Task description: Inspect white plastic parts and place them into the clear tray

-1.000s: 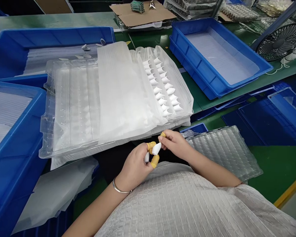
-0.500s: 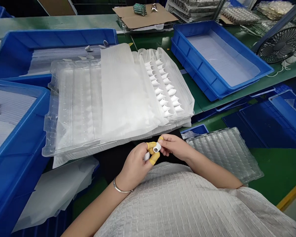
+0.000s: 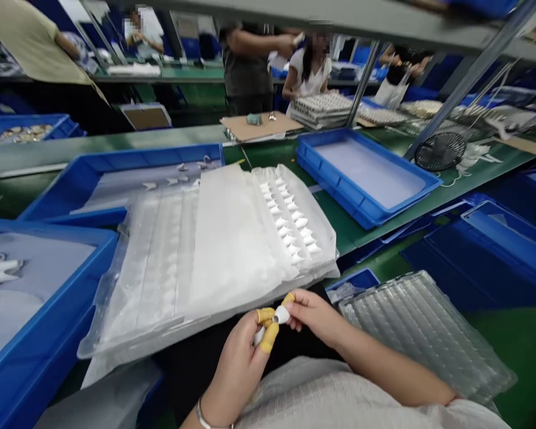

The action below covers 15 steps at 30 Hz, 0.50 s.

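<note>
A small white tubular piece (image 3: 282,314) with an open round end is held between my two hands, over my lap. My left hand (image 3: 243,351), wearing yellow finger cots, pinches its open end, and a second white piece (image 3: 259,335) is tucked against those fingers. The thumb and forefinger of my right hand (image 3: 310,313) grip the other end, with a yellow cot on one fingertip. Just beyond lies a clear plastic tray (image 3: 156,256) partly covered by a white sheet (image 3: 232,238). Rows of similar white pieces (image 3: 290,223) fill its right part.
Blue bins (image 3: 102,244) stand at the left, one holding loose white pieces (image 3: 0,271). Another blue bin (image 3: 366,220) and a black fan (image 3: 440,151) are at the right. Clear trays (image 3: 429,333) lie beside my right arm. Several people work across the bench.
My view has tilted up, bringing people and the far bench into sight. Both hands still hold the white piece, now turned so that its open end points more to the left.
</note>
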### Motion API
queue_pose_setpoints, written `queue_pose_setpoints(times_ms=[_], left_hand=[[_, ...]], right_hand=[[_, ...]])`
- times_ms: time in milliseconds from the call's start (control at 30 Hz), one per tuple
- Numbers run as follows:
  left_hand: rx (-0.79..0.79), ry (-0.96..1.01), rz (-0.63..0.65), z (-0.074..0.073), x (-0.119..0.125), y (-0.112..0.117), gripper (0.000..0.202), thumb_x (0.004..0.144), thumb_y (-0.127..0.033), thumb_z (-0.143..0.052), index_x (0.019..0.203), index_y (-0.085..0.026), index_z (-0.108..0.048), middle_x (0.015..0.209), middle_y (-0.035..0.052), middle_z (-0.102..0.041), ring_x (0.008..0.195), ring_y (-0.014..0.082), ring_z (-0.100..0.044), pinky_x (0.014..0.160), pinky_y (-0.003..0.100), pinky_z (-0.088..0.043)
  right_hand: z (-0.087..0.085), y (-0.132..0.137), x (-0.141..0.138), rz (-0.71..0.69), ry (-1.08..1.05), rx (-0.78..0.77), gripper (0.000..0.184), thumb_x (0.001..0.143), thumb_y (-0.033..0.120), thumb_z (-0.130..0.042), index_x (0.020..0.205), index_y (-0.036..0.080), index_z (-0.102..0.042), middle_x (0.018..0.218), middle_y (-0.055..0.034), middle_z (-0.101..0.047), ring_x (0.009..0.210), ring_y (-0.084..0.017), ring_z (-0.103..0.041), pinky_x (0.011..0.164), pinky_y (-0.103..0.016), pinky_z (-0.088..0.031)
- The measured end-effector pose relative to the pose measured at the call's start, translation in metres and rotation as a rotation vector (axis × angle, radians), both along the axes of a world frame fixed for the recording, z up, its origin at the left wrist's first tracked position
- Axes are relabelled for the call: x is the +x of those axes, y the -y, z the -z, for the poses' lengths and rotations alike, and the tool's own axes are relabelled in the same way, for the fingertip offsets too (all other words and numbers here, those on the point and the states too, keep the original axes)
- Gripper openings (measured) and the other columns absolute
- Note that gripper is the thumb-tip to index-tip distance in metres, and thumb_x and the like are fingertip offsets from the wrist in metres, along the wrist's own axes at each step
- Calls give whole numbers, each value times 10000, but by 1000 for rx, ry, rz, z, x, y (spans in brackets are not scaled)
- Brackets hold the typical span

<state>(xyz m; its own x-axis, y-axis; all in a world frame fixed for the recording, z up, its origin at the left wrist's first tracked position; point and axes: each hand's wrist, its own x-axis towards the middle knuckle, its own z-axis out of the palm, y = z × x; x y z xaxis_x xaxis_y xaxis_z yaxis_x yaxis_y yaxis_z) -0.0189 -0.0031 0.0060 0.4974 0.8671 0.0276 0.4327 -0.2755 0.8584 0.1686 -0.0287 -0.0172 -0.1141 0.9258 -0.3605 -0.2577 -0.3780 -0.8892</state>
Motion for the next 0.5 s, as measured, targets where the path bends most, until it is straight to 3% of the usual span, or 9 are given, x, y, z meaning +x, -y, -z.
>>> queue_pose_setpoints(times_ms=[133,300,400,500], left_hand=[[-115,47,-63,9,1,-4,208,867,-386,-553,939,-217,-651,835,40,-691,762,214,-655,693,316,-530],[-277,133,-90,13,8,-2,204,801,-412,-585,839,-214,-622,757,10,-651,705,193,-615,642,279,-474],[-260,67,-59,12,8,-2,187,787,-400,-578,768,-214,-593,706,-7,-615,634,170,-547,616,269,-436],[-188,-44,-43,13,6,-2,165,785,-371,-552,721,-219,-545,656,-18,-570,594,162,-498,583,265,-397]], right_hand=[[-6,-2,1,-12,178,131,350,836,488,-635,774,158,-539,668,11,-566,573,-107,-508,558,-224,-391],[-16,4,3,-56,486,249,161,865,225,-553,713,173,-537,692,11,-565,665,-137,-537,625,-247,-402],[-23,8,5,-88,686,314,167,857,193,-566,693,181,-536,723,14,-570,723,-148,-540,649,-250,-382],[-28,10,5,-118,756,313,173,858,207,-578,693,185,-532,737,13,-574,731,-153,-541,643,-249,-373]])
